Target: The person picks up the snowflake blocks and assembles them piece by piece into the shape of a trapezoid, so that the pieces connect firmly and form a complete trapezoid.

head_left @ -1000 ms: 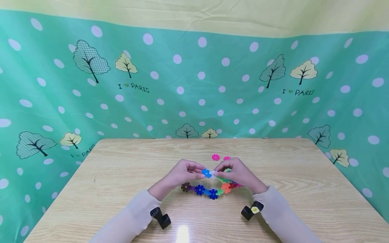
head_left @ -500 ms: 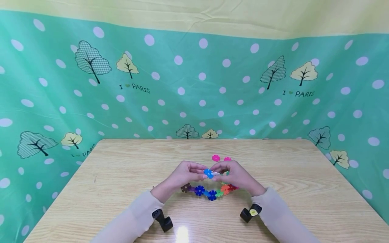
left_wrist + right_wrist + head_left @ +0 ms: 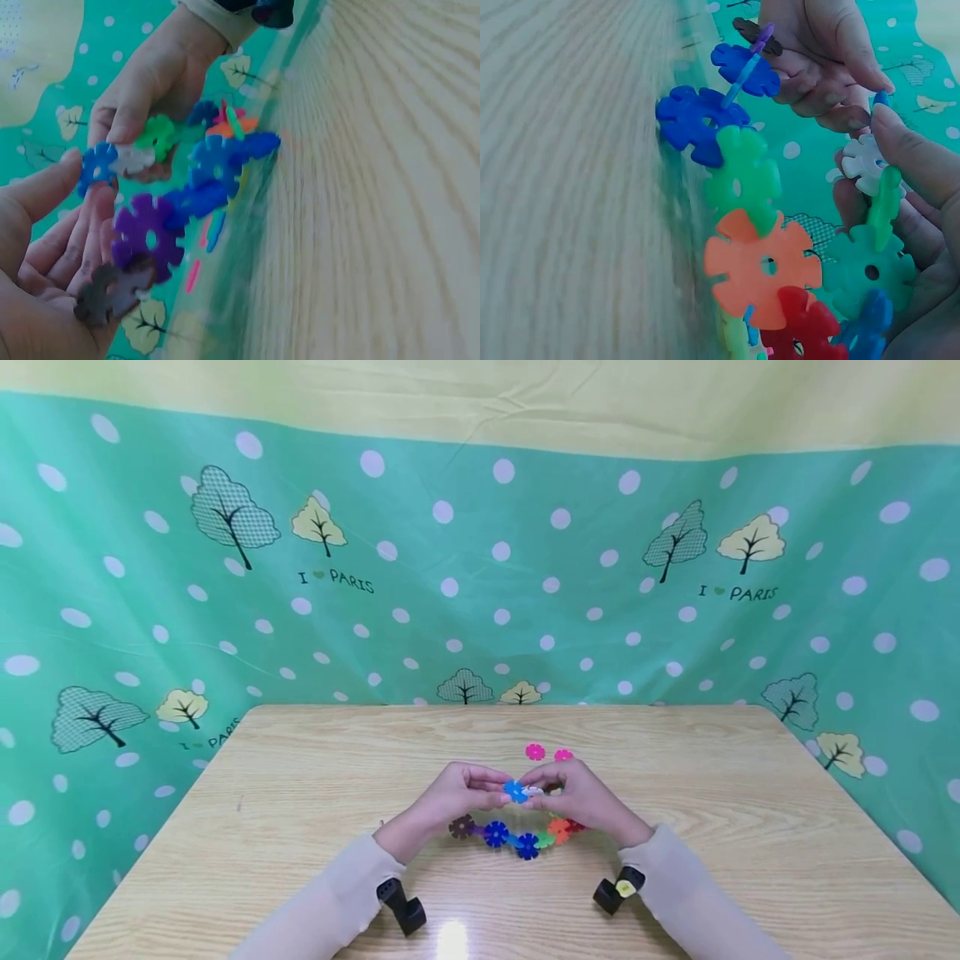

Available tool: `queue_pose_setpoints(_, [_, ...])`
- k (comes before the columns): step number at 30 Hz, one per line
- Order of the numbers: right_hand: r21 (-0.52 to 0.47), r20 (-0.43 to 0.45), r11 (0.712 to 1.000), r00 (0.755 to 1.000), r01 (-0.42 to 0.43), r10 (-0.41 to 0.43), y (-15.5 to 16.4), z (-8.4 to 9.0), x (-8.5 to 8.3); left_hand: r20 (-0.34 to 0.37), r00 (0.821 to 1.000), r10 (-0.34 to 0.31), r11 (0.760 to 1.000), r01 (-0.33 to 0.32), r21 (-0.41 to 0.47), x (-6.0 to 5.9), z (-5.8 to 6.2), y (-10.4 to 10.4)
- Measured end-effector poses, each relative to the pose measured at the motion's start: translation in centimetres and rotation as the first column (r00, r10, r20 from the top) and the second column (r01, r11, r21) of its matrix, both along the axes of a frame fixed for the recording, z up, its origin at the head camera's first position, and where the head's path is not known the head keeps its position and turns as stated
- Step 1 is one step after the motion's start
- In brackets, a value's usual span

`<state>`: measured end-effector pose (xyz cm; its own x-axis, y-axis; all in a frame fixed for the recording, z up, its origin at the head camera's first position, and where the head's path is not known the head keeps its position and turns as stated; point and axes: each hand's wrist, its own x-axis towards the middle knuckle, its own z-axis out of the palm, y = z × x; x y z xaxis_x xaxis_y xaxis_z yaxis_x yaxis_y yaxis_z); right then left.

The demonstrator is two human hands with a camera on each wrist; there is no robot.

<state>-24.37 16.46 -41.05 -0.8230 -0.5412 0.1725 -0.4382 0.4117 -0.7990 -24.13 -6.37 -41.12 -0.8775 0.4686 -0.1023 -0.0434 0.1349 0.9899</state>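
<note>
Pale wooden table (image 3: 300,827) before green dotted cloth. Near the middle, chain of coloured plastic snowflake discs (image 3: 525,839), lifted. Left hand (image 3: 450,797) pinching blue end disc (image 3: 514,791); right hand (image 3: 581,793) pinching white disc (image 3: 534,792). Probably light, stiff pieces with floppy joints; best gripped at disc rims.

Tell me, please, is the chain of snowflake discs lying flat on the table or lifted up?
Lifted: both hands, left and right, hold the chain by its ends, and it sags between them toward the table.
</note>
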Motion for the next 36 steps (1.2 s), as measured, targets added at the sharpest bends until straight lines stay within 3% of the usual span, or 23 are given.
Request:
queue_pose_setpoints(8, [-0.009,0.081,0.999,0.996,0.034,-0.033,1.6,0.2,0.4,-0.033,0.999,0.015,0.999,-0.016,-0.028,-1.1,-0.7,-0.4])
queue_pose_setpoints(15, [-0.013,0.089,0.999,0.995,0.038,-0.036,3.3,-0.1,0.4,-0.069,0.997,0.043,0.998,-0.047,-0.047,-2.7,-1.8,0.0])
queue_pose_setpoints(20, [-0.010,0.093,0.999,0.995,0.037,-0.036,4.3,-0.2,0.4,-0.038,0.998,-0.049,0.996,0.046,-0.079,-4.0,-2.2,0.5])
queue_pose_setpoints(26, [-0.020,0.084,1.000,0.997,0.000,0.002,5.0,-0.1,0.4,-0.044,0.986,-0.158,0.981,0.152,-0.118,-5.7,-3.1,1.9])
queue_pose_setpoints(32, [-0.016,0.068,1.000,0.998,-0.009,0.010,5.5,-0.2,0.4,-0.144,0.958,-0.249,0.956,0.219,-0.194,-6.4,-3.8,3.3])
queue_pose_setpoints(36, [-0.013,0.057,1.000,0.998,-0.021,0.022,5.7,-0.2,0.3,-0.220,0.941,-0.258,0.948,0.203,-0.244,-6.6,-4.1,4.1])
